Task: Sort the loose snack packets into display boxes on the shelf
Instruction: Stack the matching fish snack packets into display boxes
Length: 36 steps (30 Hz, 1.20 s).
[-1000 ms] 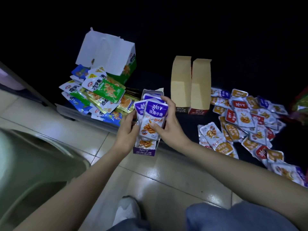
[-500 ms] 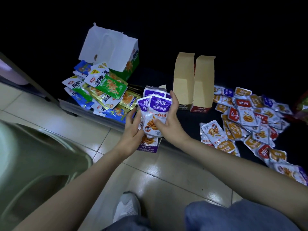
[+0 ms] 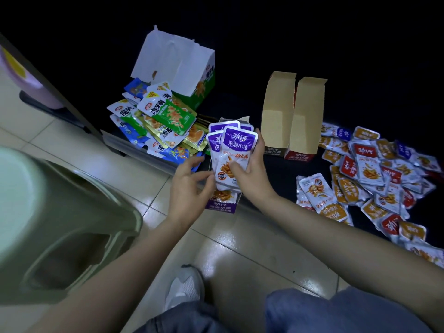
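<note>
First, right hand: it gripped a fanned stack of purple fish-snack packets, with the thumb pressed across the front packet and the fingers wrapped behind the stack's right edge.
Left hand: the fingers were loosely bent and spread, and the thumb tip touched the stack's left edge. Whether the lower fingers held anything could not be told.
Purple packets: they stood upright between the two palms, their tops rising above both hands and their lower ends down in the purple display box.
Purple display box: it was mostly hidden behind the packets and hands, and only its printed front showed, at the front edge of the dark shelf. Whether it rested there or was held up could not be told.
Left of the hands: a pile of green, blue and yellow packets lay just beside the left fingers. Behind it stood a green-and-white display box, its white flap raised.
Behind the right fingertips: two brown cardboard display boxes stood upright side by side, touching, with red bases.
Far right: a spread of red, orange and blue packets lay flat and overlapping on the shelf, close above the right forearm.
Below: there were glossy floor tiles, a white shoe and a denim knee.
Lower left: a blurred pale green plastic object sat beside the left forearm.
</note>
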Each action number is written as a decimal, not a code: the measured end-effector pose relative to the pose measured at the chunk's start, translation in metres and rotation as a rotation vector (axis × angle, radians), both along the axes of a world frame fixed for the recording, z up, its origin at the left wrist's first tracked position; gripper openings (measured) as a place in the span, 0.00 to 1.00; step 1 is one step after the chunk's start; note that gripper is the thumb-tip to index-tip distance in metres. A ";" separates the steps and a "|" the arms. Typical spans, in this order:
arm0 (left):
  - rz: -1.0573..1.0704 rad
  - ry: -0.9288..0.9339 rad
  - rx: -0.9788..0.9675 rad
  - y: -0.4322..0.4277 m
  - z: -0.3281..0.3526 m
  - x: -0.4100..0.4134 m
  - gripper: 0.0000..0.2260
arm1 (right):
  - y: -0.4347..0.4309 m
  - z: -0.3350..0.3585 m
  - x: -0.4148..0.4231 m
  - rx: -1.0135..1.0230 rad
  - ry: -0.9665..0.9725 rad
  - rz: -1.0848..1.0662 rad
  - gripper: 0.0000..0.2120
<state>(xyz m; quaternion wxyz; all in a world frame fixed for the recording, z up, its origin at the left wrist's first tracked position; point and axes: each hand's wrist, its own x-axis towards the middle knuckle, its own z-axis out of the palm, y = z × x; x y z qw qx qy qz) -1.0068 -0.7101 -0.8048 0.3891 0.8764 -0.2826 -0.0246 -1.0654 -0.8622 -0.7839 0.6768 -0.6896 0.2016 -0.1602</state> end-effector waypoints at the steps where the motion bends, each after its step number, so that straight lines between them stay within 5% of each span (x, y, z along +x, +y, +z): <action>1: 0.021 0.006 -0.009 0.000 0.001 0.000 0.16 | 0.000 0.000 0.001 0.008 -0.004 0.001 0.36; 8: -0.089 0.259 -0.120 -0.008 0.004 0.000 0.26 | 0.008 -0.009 -0.004 -0.057 0.068 0.043 0.33; 15: -0.090 0.275 -0.098 -0.010 -0.008 -0.002 0.37 | 0.001 -0.012 -0.009 -0.749 0.267 0.080 0.31; 22: -0.158 0.337 -0.131 -0.011 -0.001 0.002 0.36 | -0.011 -0.023 -0.013 -0.454 0.235 0.285 0.51; 27: -0.147 0.354 -0.170 -0.015 0.000 0.004 0.34 | -0.023 -0.023 -0.017 -0.411 0.199 0.255 0.45; 31: -0.193 0.400 -0.166 -0.015 -0.001 0.011 0.38 | -0.036 -0.020 -0.011 -0.389 0.205 0.340 0.54; 36: -0.259 0.482 -0.181 -0.018 -0.005 0.013 0.42 | -0.040 -0.019 -0.005 -0.449 0.178 0.381 0.41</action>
